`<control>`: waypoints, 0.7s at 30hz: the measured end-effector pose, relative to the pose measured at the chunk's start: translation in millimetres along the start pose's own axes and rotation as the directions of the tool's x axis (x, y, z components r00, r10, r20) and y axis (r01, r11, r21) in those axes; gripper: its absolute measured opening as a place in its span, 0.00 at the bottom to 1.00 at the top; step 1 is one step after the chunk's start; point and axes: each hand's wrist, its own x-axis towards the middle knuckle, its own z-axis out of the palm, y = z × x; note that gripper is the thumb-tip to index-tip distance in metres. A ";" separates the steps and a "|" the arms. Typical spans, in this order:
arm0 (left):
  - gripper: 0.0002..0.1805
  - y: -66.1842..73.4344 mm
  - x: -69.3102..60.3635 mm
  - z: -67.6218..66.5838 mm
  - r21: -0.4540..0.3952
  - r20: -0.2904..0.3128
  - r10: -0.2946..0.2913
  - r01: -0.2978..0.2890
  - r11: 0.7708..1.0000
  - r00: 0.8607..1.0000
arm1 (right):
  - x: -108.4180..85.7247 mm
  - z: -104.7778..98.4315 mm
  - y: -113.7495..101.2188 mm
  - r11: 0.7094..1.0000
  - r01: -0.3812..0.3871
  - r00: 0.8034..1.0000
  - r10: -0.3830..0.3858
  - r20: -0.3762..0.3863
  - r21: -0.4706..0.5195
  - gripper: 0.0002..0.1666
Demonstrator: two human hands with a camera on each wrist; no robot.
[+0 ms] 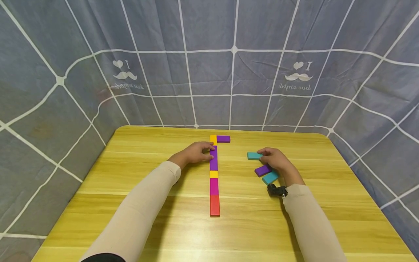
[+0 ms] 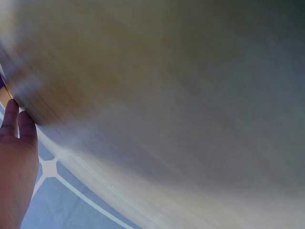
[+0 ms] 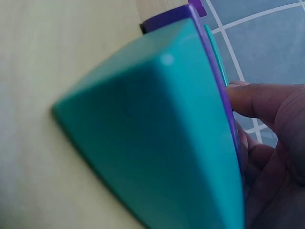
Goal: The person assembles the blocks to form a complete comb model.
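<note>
A straight column of flat coloured blocks runs down the middle of the table in the head view. My left hand (image 1: pixel 197 152) rests its fingertips on the left side of the long purple section (image 1: pixel 214 163), just below the top yellow block (image 1: pixel 213 138). To the right, my right hand (image 1: pixel 276 160) pinches the right end of a teal block (image 1: pixel 253 156) between thumb and fingers. Just below it lie a loose purple block (image 1: pixel 263 170) and a second teal block (image 1: pixel 270 177), which looms large in the right wrist view. The left wrist view shows mostly blurred tabletop.
Further down the column come a yellow block (image 1: pixel 214 174), a magenta block (image 1: pixel 214 186) and a red block (image 1: pixel 214 206). Another purple block (image 1: pixel 223 139) sticks out rightward at the top. Grey gridded curtain (image 1: pixel 209 72) surrounds the wooden table (image 1: pixel 131 203).
</note>
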 end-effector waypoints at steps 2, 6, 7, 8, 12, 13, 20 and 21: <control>0.25 0.2 0.2 -0.1 0.003 0.001 0.000 0.000 1.000 1.000 | 1.1 0.3 -1.2 1.000 -0.001 1.000 0.001 0.007 -0.003 0.23; 0.24 0.1 0.5 0.1 0.007 0.002 -0.001 0.001 1.000 1.000 | 5.8 1.5 -2.3 1.000 -0.004 1.000 0.004 0.011 -0.009 0.23; 0.24 0.1 0.6 0.1 0.007 0.002 -0.001 0.001 1.000 1.000 | 7.3 1.8 -2.3 1.000 -0.001 1.000 0.001 0.013 -0.009 0.22; 0.24 0.0 0.7 0.2 0.006 0.003 -0.002 0.002 1.000 1.000 | 9.0 2.2 -2.4 1.000 0.000 1.000 0.000 0.014 -0.003 0.22; 0.24 0.2 0.6 0.4 0.003 0.004 -0.005 0.005 1.000 1.000 | 14.0 3.5 -5.4 0.999 -0.005 1.000 0.004 0.030 0.042 0.22; 0.24 0.4 0.6 0.5 0.001 0.003 -0.005 0.005 1.000 1.000 | 14.8 3.8 -6.8 0.999 -0.005 0.999 0.004 0.033 0.042 0.22; 0.24 0.4 1.5 0.9 0.041 0.003 0.008 -0.008 0.999 1.000 | 18.3 8.7 -16.8 0.999 -0.028 0.999 0.027 0.043 0.033 0.21; 0.25 0.3 1.5 0.9 0.045 0.003 0.008 -0.008 0.999 1.000 | 19.3 9.7 -17.5 0.999 -0.032 0.999 0.030 0.041 0.031 0.21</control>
